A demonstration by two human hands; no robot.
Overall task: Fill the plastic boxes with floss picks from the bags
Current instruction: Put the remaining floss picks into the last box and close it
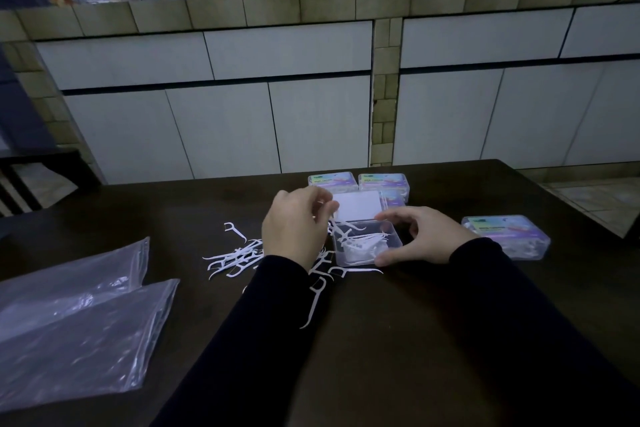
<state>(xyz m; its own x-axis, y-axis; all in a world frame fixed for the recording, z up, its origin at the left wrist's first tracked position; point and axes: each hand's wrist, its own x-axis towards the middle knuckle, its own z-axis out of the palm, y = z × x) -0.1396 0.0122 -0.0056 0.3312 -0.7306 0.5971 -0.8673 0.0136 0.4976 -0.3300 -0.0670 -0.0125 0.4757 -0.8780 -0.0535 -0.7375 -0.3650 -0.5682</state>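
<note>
- Open box: sits mid-table, partly filled w/ floss picks; lid is hinged up behind it. Judged approx. half full, so filling is not done.
- Right hand: box is braced, thumb at its near right corner, fingers curled over its far right edge.
- Left hand: held just left of box, fingertips bunched at box's left rim, apparently pinching picks; exact pinch can't be told (blur).
- Loose picks: scattered left of & in front of box, yet to be loaded.
- Closed boxes: one right of open box, approx. three behind it; judged already filled.
- Bags: two lie flat, well left of box; appear emptied.
</note>
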